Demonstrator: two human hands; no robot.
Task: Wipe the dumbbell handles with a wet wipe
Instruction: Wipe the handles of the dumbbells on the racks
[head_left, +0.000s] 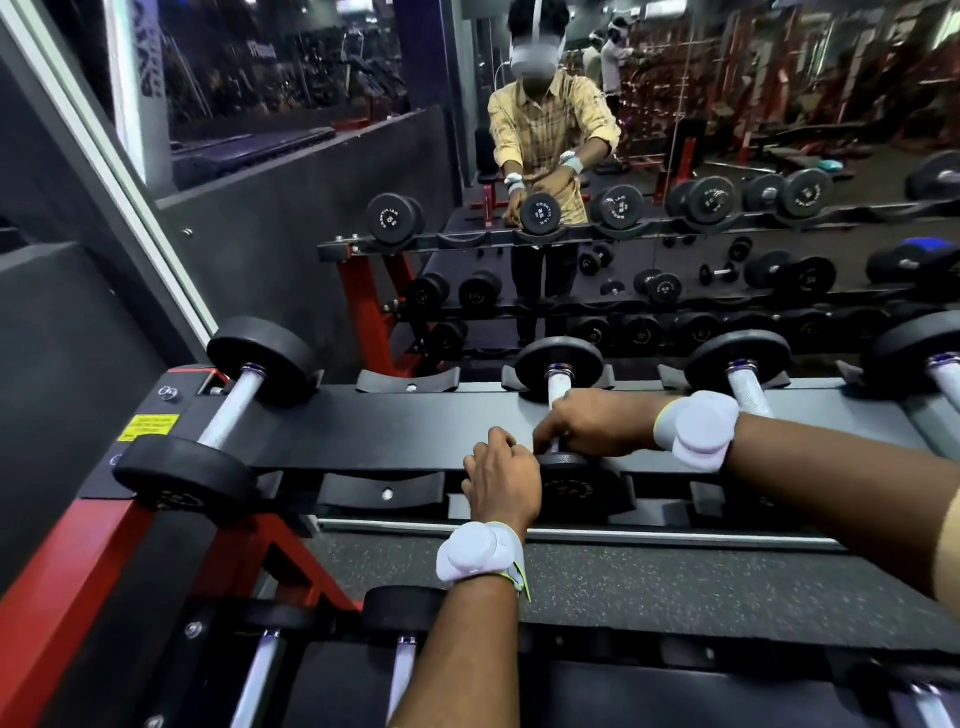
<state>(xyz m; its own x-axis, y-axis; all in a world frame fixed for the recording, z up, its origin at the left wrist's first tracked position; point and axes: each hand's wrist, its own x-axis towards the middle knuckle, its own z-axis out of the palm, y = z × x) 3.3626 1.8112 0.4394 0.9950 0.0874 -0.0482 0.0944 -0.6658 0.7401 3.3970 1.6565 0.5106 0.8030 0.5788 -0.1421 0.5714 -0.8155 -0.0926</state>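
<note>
Dumbbells (228, 410) on rack (415, 426) (mirror (727, 104) behind)

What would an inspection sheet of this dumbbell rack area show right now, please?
Surface: black rack, dumbbells lying in its cradles.
Job's things: middle dumbbell, handle partly covered by a hand; wet wipe not visible.
Clutter: nothing seen.
Hands: right hand curled round the handle; left hand curled beside that dumbbell's near end, contents hidden.
Cables: nothing seen.
Surroundings: mirror behind the rack; speckled floor below; white bands on both wrists.
</note>
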